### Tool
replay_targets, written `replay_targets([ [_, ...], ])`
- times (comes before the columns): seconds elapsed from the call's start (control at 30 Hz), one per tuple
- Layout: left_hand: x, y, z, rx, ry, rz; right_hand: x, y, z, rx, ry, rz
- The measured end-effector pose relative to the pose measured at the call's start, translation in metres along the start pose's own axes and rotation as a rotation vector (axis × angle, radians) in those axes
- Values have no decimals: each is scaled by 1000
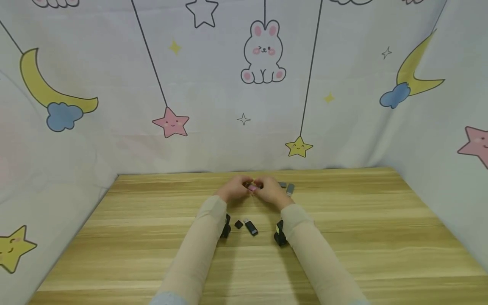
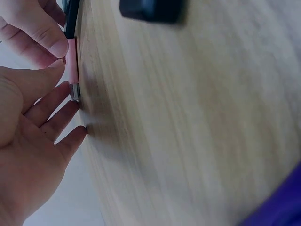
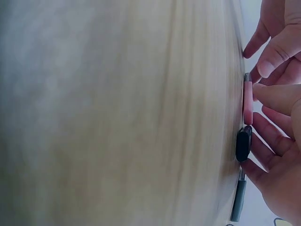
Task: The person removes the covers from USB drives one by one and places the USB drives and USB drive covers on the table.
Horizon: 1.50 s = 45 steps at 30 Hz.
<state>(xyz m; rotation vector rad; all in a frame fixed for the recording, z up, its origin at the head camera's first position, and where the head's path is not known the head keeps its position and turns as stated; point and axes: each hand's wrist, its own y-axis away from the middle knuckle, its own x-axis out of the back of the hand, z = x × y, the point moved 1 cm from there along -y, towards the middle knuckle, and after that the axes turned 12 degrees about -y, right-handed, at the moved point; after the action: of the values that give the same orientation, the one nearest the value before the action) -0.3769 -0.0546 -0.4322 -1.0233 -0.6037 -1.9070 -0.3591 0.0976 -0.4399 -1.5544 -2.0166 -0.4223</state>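
Observation:
A pink USB stick (image 1: 253, 187) lies at the back middle of the table, its metal plug (image 2: 75, 92) towards my left side. My right hand (image 1: 270, 190) pinches its body, thumb (image 3: 270, 96) against the side and the other fingers spread behind. From the other side my left hand (image 1: 235, 188) holds it near the plug end by thumb and forefinger; its remaining fingers (image 2: 73, 141) reach down to the wood. Beside the pink stick's other end is a black USB stick (image 3: 243, 143), by my right fingers. Two grey USB sticks (image 1: 290, 189) lie just right of my right hand.
Between my forearms, nearer me, lie another black USB stick (image 1: 251, 227) with its plug bare and a small black cap (image 1: 238, 224). Black wrist cameras (image 1: 280, 233) hang under both wrists. A patterned cloth (image 1: 213, 152) rises along the back edge of the wooden table (image 1: 152, 212).

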Motion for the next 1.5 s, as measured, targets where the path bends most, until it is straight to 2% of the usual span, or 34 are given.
replay_targets([
  [0.57, 2, 1, 0, 15, -31, 27, -2, -1, 0, 27, 40, -21],
  [0.87, 1, 1, -1, 33, -45, 19, -2, -1, 0, 32, 45, -30],
  [1.1, 0, 4, 0, 83, -57, 10, -3, 0, -2, 21, 47, -46],
  [1.3, -1, 1, -3, 128, -39, -33, -4, 0, -3, 19, 61, -55],
  [1.33, -1, 1, -5, 103, -36, -31, -4, 0, -3, 20, 63, -55],
  [1.5, 0, 1, -4, 83, -32, -35, -5, 0, -3, 16, 64, -53],
])
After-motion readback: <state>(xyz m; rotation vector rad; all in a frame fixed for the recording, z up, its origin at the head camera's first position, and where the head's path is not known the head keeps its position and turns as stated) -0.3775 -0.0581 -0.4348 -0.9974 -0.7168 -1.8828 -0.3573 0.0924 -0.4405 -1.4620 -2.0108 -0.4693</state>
